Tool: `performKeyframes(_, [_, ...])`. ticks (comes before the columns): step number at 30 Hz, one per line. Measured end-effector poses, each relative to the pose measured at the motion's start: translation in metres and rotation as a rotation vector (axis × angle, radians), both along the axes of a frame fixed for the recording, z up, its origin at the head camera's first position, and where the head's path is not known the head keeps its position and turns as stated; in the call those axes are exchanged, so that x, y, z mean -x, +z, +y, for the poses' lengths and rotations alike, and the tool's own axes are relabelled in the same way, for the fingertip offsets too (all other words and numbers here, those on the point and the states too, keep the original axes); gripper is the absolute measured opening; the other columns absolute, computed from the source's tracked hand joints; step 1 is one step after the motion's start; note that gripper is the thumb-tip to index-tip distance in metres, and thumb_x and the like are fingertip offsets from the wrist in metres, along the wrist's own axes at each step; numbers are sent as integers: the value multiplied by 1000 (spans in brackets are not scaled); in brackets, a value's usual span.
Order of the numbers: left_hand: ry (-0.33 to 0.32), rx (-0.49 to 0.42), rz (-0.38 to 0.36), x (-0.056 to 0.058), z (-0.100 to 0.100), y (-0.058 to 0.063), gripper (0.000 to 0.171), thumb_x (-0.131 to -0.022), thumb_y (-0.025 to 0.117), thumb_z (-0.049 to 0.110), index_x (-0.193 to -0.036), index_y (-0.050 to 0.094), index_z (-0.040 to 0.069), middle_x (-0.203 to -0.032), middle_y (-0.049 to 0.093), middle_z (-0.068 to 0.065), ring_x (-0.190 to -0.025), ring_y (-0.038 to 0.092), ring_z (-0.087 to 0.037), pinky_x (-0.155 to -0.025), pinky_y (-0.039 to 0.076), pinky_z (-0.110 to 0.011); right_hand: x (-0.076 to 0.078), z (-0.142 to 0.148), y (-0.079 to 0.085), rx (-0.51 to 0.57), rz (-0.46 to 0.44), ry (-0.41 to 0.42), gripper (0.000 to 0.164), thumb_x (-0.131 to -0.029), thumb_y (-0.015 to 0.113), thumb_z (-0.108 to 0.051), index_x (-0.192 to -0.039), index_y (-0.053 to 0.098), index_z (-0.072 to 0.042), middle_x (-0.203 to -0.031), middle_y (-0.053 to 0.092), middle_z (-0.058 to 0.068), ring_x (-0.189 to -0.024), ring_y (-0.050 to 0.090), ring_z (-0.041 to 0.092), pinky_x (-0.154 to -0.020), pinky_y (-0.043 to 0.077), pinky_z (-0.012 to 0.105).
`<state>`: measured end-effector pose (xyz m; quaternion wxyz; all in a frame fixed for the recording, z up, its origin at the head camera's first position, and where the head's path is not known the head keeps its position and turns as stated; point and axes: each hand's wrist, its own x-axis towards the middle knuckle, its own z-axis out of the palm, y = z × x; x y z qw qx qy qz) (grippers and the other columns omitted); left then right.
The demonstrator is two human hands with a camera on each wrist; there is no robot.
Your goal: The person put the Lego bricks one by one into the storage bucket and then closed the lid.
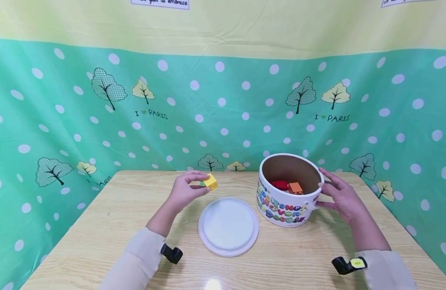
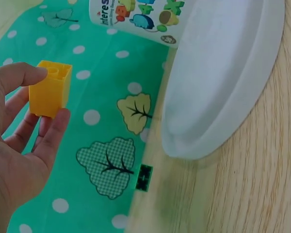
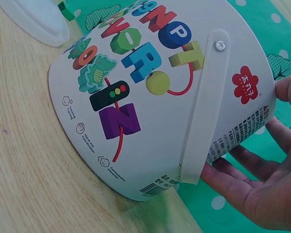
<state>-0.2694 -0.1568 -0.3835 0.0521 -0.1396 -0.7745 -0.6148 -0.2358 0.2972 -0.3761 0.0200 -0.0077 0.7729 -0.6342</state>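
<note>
My left hand (image 1: 184, 189) pinches a yellow toy brick (image 2: 49, 92) between thumb and fingertips, raised above the table left of the bucket. A small green brick (image 2: 144, 177) lies on the table behind that hand, mostly hidden in the head view. At the right stands a white bucket (image 1: 286, 207) printed with colourful letters, its top uncovered. My right hand (image 1: 340, 197) holds the bucket's right side, fingers at the rim and against the wall. Inside the bucket are a red brick (image 1: 281, 185) and an orange brick (image 1: 295, 188); its floor is partly hidden.
A round white lid (image 1: 228, 225) lies on the wooden table (image 1: 281, 262) between the hands, just left of the bucket. The bucket's white strap handle (image 3: 206, 107) hangs down its side. A green dotted curtain (image 1: 223, 108) hangs behind the table.
</note>
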Motion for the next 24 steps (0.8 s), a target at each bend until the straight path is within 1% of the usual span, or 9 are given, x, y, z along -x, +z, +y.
performKeyframes(3, [-14,-15,1,-3,5,2,37,-75,79,-3,-111,70,-2,-127,58,-13,-115,58,-31,-85,56,-29,0,0,0,3,2,-3,66,-101,53,-34,-157,19,-29,-157,19,23,-111,51,19,-86,55,47])
performKeyframes(7, [-37,-25,13,-7,11,5,37,-76,79,-4,-111,70,-3,-126,57,-14,-111,60,-32,-85,56,-29,0,1,0,4,9,-1,66,-100,54,-35,-156,21,-29,-156,21,23,-104,55,12,-84,56,45])
performKeyframes(9, [-50,-27,20,-9,15,7,36,-76,79,-4,-111,70,-3,-126,57,-14,-109,61,-32,-85,56,-29,-1,0,0,3,9,1,65,-100,54,-35,-156,21,-30,-156,20,23,-103,55,12,-84,57,45])
performKeyframes(11, [-63,-26,29,-11,19,9,36,-76,79,-4,-111,70,-2,-125,57,-14,-108,61,-31,-84,56,-30,-1,1,0,-3,13,1,65,-100,54,-36,-156,21,-30,-156,20,23,-108,54,16,-84,56,45])
performKeyframes(15, [-82,-24,50,-15,26,14,35,-75,79,-4,-109,72,-1,-123,58,-12,-106,63,-30,-83,57,-30,-1,0,0,-6,11,-3,66,-100,54,-36,-157,20,-30,-157,19,21,-123,46,31,-85,56,46])
performKeyframes(17, [-101,-29,62,-17,30,16,34,-75,79,-5,-108,72,-2,-122,58,-12,-105,63,-31,-82,57,-31,-1,0,0,-1,11,1,66,-101,53,-35,-157,19,-29,-157,19,21,-126,42,34,-85,56,46])
performKeyframes(19, [-123,-39,72,-18,34,17,34,-75,78,-7,-108,72,-3,-121,58,-13,-105,63,-33,-82,57,-32,-1,-1,0,0,8,4,66,-101,53,-35,-157,19,-28,-157,20,21,-122,46,31,-85,56,47])
performKeyframes(21, [-145,-48,82,-20,39,20,34,-75,77,-8,-108,71,-4,-121,58,-14,-106,62,-34,-83,57,-32,-1,0,0,0,6,5,66,-101,53,-34,-157,19,-28,-156,20,22,-114,51,23,-86,56,46])
performKeyframes(24, [-173,-48,86,-21,45,23,34,-75,77,-7,-108,71,-4,-121,57,-14,-104,63,-32,-83,57,-33,-1,0,-1,1,3,3,66,-101,53,-34,-157,19,-28,-156,20,21,-108,53,14,-86,56,46])
